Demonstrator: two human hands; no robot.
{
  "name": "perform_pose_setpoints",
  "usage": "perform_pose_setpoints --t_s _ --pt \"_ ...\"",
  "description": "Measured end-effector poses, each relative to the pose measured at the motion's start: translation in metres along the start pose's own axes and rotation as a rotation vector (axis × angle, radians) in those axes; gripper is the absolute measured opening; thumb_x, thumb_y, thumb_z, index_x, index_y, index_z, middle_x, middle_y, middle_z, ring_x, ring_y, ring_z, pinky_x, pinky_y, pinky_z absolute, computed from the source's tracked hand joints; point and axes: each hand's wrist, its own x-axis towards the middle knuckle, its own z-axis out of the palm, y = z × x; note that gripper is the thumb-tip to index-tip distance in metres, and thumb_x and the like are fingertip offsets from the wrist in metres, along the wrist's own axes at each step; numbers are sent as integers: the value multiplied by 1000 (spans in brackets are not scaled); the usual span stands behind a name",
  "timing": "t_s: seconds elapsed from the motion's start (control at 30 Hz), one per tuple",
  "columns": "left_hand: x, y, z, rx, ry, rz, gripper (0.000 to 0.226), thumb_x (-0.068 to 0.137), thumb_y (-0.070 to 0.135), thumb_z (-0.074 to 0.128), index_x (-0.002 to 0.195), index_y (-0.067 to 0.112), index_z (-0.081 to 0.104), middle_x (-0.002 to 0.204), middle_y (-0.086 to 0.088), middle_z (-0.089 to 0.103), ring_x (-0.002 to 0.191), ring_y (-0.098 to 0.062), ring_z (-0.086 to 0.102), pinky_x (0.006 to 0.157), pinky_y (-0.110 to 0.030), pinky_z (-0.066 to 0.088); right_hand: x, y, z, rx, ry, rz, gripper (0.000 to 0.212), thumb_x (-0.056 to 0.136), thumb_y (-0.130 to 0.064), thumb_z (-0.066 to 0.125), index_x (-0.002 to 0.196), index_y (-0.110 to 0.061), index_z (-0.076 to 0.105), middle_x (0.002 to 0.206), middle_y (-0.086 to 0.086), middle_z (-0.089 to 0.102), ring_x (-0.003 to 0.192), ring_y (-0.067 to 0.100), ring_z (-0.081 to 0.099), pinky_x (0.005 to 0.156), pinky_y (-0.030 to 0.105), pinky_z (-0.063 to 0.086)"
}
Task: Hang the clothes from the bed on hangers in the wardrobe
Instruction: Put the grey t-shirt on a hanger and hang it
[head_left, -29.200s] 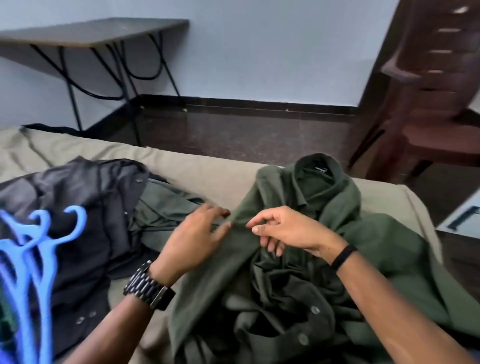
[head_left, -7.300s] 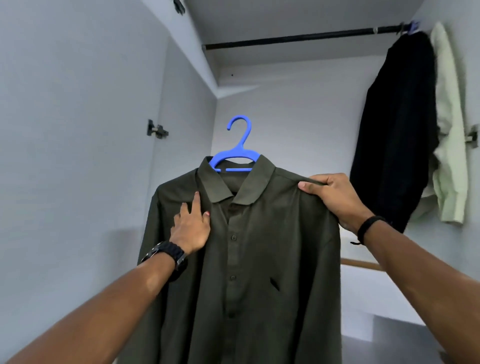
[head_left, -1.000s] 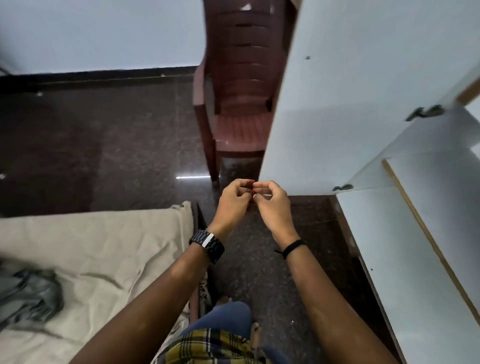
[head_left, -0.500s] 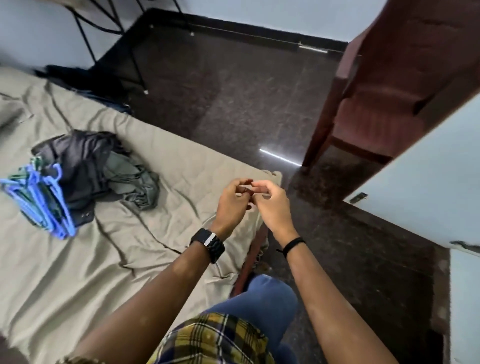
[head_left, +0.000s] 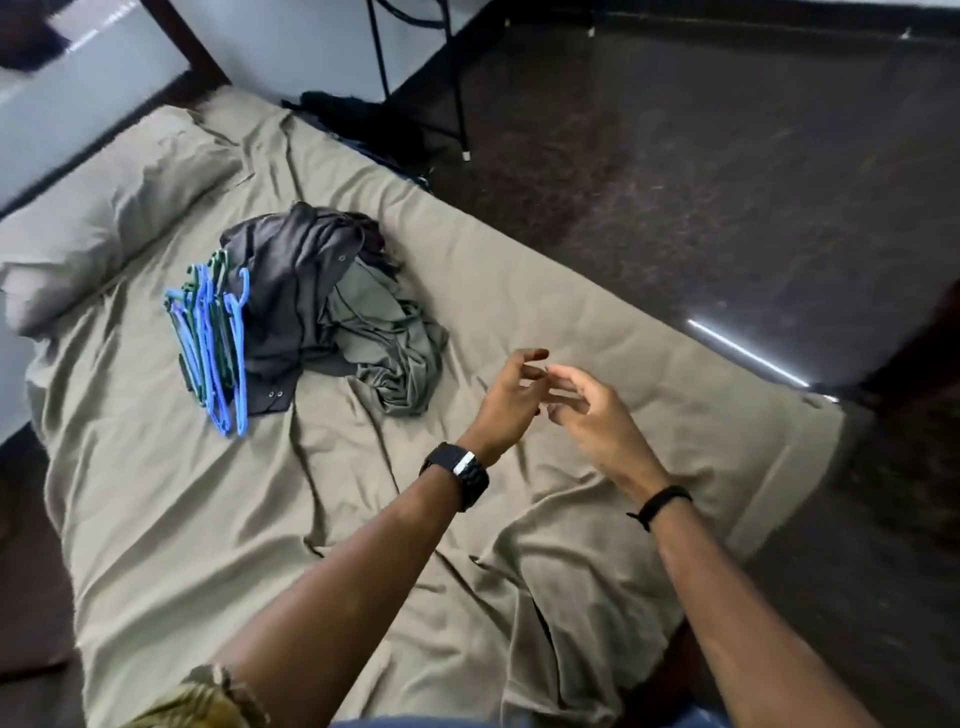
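A crumpled dark grey shirt (head_left: 291, 291) lies on the bed (head_left: 218, 519), and a grey-green garment (head_left: 395, 353) is bunched against its right side. A stack of several blue and green plastic hangers (head_left: 213, 338) rests on the sheet just left of the dark shirt. My left hand (head_left: 506, 402) and my right hand (head_left: 597, 415) hover close together above the sheet, right of the clothes, fingers loosely spread and holding nothing. The wardrobe is out of view.
A pillow (head_left: 104, 208) lies at the head of the bed, far left. Dark cloth (head_left: 363, 124) sits on the floor by black metal table legs (head_left: 457, 78). Dark polished floor (head_left: 727, 182) runs along the bed's right side.
My view swung from the floor and wardrobe door to the bed. My fingertips, pinched together before, have come apart and the fingers have loosened.
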Motion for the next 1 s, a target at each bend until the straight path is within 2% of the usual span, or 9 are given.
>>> perform_pose_setpoints --t_s 0.17,0.27,0.37,0.53,0.63,0.7,0.8,0.9,1.0 --pt "44 -75 -48 192 -46 -50 55 97 5 52 146 6 28 147 -13 35 134 -19 36 103 -21 33 50 69 51 -125 -88 29 53 93 -2 51 144 -14 40 137 5 53 106 8 55 88 15 39" --pt "66 -101 -74 180 -110 -14 56 96 0 50 147 5 26 144 -14 37 121 -12 40 96 -17 42 67 94 79 -142 -49 23 54 93 -3 50 144 -17 39 136 5 54 110 11 57 89 17 40" --pt "86 -109 -93 92 -208 -20 52 97 -4 45 144 10 29 123 0 48 90 -3 52 56 -9 45 79 107 93 -222 28 11 54 93 -5 50 145 -19 39 136 4 55 115 16 57 95 20 41" --pt "115 -128 -143 -153 -286 -34 47 97 0 46 138 20 38 125 2 49 111 -16 54 72 -37 49 95 101 135 -341 118 11 49 95 -7 51 142 -18 44 133 7 56 117 19 57 94 17 39" --pt "127 -134 -169 -264 -223 88 35 97 -1 45 126 18 46 108 -1 57 86 -8 65 63 -27 55 115 84 172 -418 149 -51 45 95 -8 53 139 -17 48 129 10 58 119 20 56 89 11 35" --pt "135 -135 -185 -259 -116 185 32 95 -4 45 122 12 49 100 -2 60 76 -7 67 61 -23 55 135 72 194 -477 143 -93 45 94 -7 55 138 -15 48 134 11 55 124 22 52 100 17 35" --pt "146 -141 -211 -44 84 337 32 89 -5 48 115 13 57 107 -5 63 98 -21 63 87 -32 52 163 60 221 -641 161 -70 53 94 -16 57 144 -21 41 140 14 46 131 27 43 108 26 30" --pt "152 -158 -237 143 261 391 42 82 -8 50 118 9 60 116 -7 53 112 -25 54 101 -27 39 176 65 242 -848 202 -12 63 93 -20 58 149 -27 31 146 16 34 134 30 39 109 30 31" --pt "153 -179 -256 239 254 354 59 78 -9 51 133 14 51 133 -13 38 126 -29 39 111 -28 26 176 68 244 -1070 167 -17 64 87 -9 55 146 -26 38 134 13 49 124 30 48 104 32 37"
